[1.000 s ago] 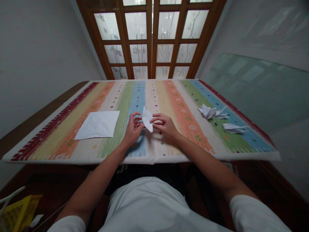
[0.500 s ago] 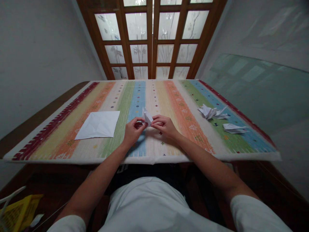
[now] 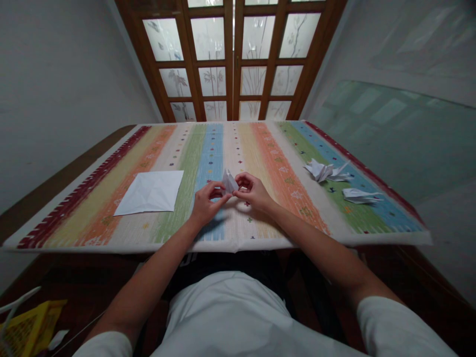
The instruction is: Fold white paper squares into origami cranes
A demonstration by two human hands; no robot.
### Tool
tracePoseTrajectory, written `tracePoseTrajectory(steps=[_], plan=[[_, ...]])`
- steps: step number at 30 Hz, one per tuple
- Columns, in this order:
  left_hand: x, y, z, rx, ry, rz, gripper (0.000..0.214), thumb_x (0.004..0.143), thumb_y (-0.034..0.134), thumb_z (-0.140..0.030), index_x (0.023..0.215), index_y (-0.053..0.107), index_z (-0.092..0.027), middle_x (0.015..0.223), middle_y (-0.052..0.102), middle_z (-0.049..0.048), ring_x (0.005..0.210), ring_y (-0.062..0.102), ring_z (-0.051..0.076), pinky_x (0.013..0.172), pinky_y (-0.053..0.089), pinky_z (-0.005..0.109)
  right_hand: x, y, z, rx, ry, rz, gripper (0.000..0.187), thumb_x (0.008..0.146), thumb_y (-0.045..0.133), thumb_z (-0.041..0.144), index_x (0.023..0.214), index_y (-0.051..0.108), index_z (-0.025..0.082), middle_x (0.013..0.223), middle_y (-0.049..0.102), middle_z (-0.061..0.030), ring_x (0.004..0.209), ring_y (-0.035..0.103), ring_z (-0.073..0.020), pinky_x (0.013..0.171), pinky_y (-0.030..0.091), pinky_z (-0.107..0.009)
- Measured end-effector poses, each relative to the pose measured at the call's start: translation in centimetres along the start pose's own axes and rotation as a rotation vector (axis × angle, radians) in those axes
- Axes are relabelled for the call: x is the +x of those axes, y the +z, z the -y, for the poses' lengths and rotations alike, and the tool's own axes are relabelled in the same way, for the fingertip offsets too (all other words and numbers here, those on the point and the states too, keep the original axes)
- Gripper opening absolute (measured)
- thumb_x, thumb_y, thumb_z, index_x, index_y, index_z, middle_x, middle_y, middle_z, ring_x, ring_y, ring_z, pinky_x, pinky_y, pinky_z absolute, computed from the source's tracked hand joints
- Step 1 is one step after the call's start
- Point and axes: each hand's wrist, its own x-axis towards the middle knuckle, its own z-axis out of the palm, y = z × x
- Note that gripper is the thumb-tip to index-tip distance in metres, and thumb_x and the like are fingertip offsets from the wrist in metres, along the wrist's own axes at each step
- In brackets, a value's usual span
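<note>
A small piece of folded white paper [image 3: 229, 181] is held up over the middle of the striped cloth, its pointed end upward. My left hand [image 3: 208, 201] pinches it from the left side, thumb along its lower edge. From the right, my right hand [image 3: 256, 192] grips the lower right part between thumb and fingers. Both thumbs come close together at the base of the paper. The fingers hide part of the folds. Left of my hands lies a flat, creased white paper sheet [image 3: 149, 192].
Several folded paper cranes [image 3: 327, 172] lie on the right, with one folded paper piece [image 3: 360, 196] nearer me. A striped tablecloth [image 3: 197, 148] covers the table. A yellow basket [image 3: 31, 327] stands on the floor at lower left. Wooden glazed doors [image 3: 231, 63] are beyond the table.
The folded paper has turned slightly and now shows a straighter upright point. My right fingers have lifted and curled more around its right side. My left thumb has moved a little rightward.
</note>
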Motion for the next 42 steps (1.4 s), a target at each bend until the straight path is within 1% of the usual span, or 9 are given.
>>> tracePoseTrajectory(steps=[5, 10, 12, 15, 20, 27, 32, 38, 42], plan=[[0.1, 0.0, 0.1, 0.131, 0.009, -0.11, 0.044, 0.092, 0.081, -0.047, 0.073, 0.052, -0.021, 0.066, 0.054, -0.0064, 0.058, 0.053, 0.01, 0.061, 0.047, 0.022, 0.0, 0.3, -0.4, -0.05, 0.014, 0.063, 0.036, 0.071, 0.089, 0.027, 0.102, 0.072, 0.023, 0.093, 0.071, -0.0017, 0.085, 0.068, -0.0167, 0.073, 0.058, -0.028], [0.2, -0.2, 0.2, 0.144, -0.056, -0.164, 0.047, 0.088, 0.083, -0.041, 0.071, 0.044, -0.022, 0.064, 0.042, -0.0087, 0.057, 0.041, 0.01, 0.056, 0.037, 0.022, 0.0, 0.4, -0.7, -0.037, 0.057, 0.123, 0.045, 0.07, 0.092, 0.031, 0.11, 0.073, 0.024, 0.093, 0.072, -0.0014, 0.082, 0.069, -0.0167, 0.071, 0.059, -0.029], [0.3, -0.2, 0.2, 0.137, -0.057, -0.155, 0.043, 0.089, 0.082, -0.04, 0.073, 0.046, -0.022, 0.069, 0.048, -0.0066, 0.061, 0.046, 0.011, 0.056, 0.041, 0.021, 0.0, 0.4, -0.8, -0.044, 0.048, 0.099, 0.044, 0.07, 0.092, 0.033, 0.109, 0.072, 0.024, 0.091, 0.071, -0.0009, 0.082, 0.069, -0.0167, 0.071, 0.06, -0.028], [0.4, -0.1, 0.3, 0.144, -0.026, -0.145, 0.036, 0.088, 0.082, -0.04, 0.077, 0.052, -0.022, 0.094, 0.064, 0.0021, 0.085, 0.061, 0.017, 0.059, 0.052, 0.021, 0.0, 0.4, -0.7, -0.078, 0.018, 0.009, 0.041, 0.071, 0.093, 0.036, 0.101, 0.069, 0.024, 0.09, 0.069, -0.0009, 0.082, 0.068, -0.0169, 0.071, 0.06, -0.029], [0.3, -0.1, 1.0, 0.135, -0.056, -0.077, 0.028, 0.089, 0.081, -0.033, 0.078, 0.058, -0.021, 0.111, 0.068, 0.0087, 0.105, 0.067, 0.022, 0.067, 0.062, 0.025, 0.0, 0.4, -0.4, -0.103, 0.028, -0.049, 0.043, 0.071, 0.095, 0.045, 0.094, 0.067, 0.023, 0.092, 0.069, -0.0019, 0.078, 0.065, -0.0161, 0.071, 0.06, -0.031], [0.3, -0.1, 1.7, -0.033, -0.23, 0.079, 0.021, 0.093, 0.077, -0.034, 0.085, 0.063, -0.02, 0.09, 0.071, 0.0022, 0.08, 0.075, 0.018, 0.072, 0.064, 0.029, 0.1, 0.3, -0.3, -0.018, 0.126, 0.029, 0.041, 0.064, 0.097, 0.04, 0.089, 0.07, 0.022, 0.087, 0.07, -0.0009, 0.079, 0.066, -0.0171, 0.074, 0.057, -0.033], [0.4, 0.0, 1.2, -0.083, -0.144, 0.045, 0.018, 0.093, 0.075, -0.037, 0.097, 0.072, -0.02, 0.11, 0.076, 0.0075, 0.096, 0.077, 0.019, 0.088, 0.067, 0.035, 0.0, 0.4, 0.2, 0.045, 0.156, 0.073, 0.036, 0.066, 0.095, 0.038, 0.086, 0.07, 0.021, 0.089, 0.069, -0.0006, 0.083, 0.067, -0.0174, 0.078, 0.057, -0.033], [0.4, 0.0, 1.2, -0.165, -0.171, 0.062, 0.033, 0.086, 0.085, -0.044, 0.103, 0.074, -0.019, 0.112, 0.078, 0.0097, 0.101, 0.079, 0.023, 0.091, 0.068, 0.038, 0.0, 0.4, 0.3, 0.066, 0.101, 0.06, 0.035, 0.064, 0.098, 0.038, 0.081, 0.072, 0.021, 0.112, 0.071, -0.0042, 0.097, 0.068, -0.0179, 0.091, 0.058, -0.036], [0.5, -0.1, 1.0, -0.183, -0.169, 0.068, 0.032, 0.084, 0.087, -0.042, 0.101, 0.075, -0.018, 0.11, 0.078, 0.0099, 0.101, 0.079, 0.023, 0.095, 0.068, 0.041, 0.0, 0.0, 0.2, 0.048, 0.101, 0.102, 0.03, 0.068, 0.096, 0.038, 0.081, 0.075, 0.022, 0.115, 0.074, -0.0061, 0.104, 0.07, -0.0213, 0.094, 0.058, -0.038]])
